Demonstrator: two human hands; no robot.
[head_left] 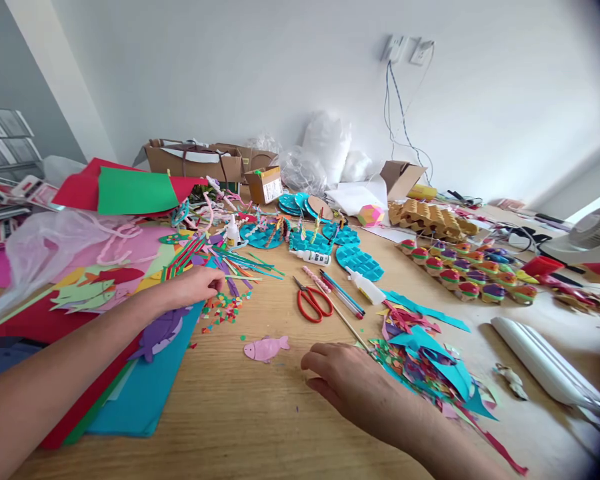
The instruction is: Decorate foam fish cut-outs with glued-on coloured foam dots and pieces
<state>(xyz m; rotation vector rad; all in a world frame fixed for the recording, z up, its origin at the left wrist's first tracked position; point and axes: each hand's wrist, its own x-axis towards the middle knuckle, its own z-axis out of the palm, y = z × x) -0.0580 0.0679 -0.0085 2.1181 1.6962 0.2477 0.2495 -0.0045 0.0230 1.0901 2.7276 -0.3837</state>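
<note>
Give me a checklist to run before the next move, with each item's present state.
1. Pink paper fish uncovered on the table: ok.
2. Right hand clear of the fish: ok, a gap shows.
3. Left hand empty: cannot tell; its fingers curl near the paper strips.
4. Red-handled scissors free of both hands: ok.
5. White bottle right of the pens upright: not ok, on its side.
</note>
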